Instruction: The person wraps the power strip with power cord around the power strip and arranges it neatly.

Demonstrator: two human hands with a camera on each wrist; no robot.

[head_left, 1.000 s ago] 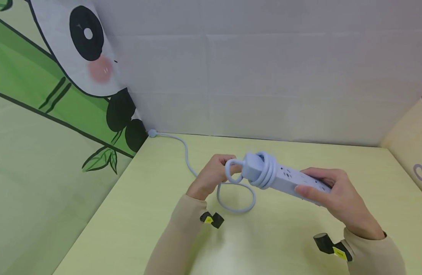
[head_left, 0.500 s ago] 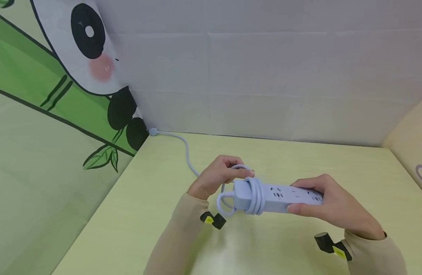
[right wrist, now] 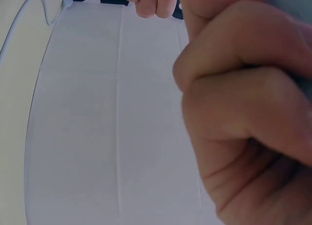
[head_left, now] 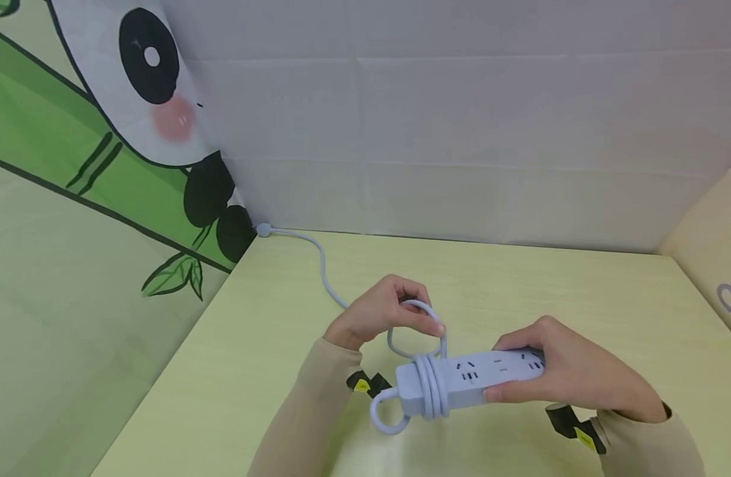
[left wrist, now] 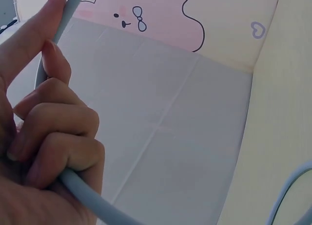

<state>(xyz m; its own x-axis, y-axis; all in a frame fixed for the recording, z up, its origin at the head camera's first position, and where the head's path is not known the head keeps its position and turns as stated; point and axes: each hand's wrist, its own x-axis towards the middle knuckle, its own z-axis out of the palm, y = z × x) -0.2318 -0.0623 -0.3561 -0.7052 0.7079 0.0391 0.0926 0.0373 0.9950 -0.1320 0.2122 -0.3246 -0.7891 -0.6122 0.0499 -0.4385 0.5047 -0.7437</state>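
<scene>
In the head view a white power strip [head_left: 479,372] is held above the table, its socket face up. My right hand [head_left: 571,368] grips its right end, thumb along the front side and fingers behind. Several turns of its cord [head_left: 431,387] are wound round the left end, where a short loop sticks out. My left hand [head_left: 392,311] pinches the free cord just beyond the strip. In the left wrist view the cord [left wrist: 92,200] passes through the curled fingers [left wrist: 63,118]. The right wrist view shows curled right fingers [right wrist: 243,88]; the strip is mostly hidden there.
From the left hand the cord runs across the pale yellow table [head_left: 610,291] to a round plug [head_left: 263,230] at the far left corner. A grey-white wall covering [head_left: 461,132] rises behind the table, and a printed green one [head_left: 73,265] stands at the left.
The right hand has brought the power strip down and nearer, turning it so its left end dips. The left hand has moved slightly right and draws up the cord beside the windings.
</scene>
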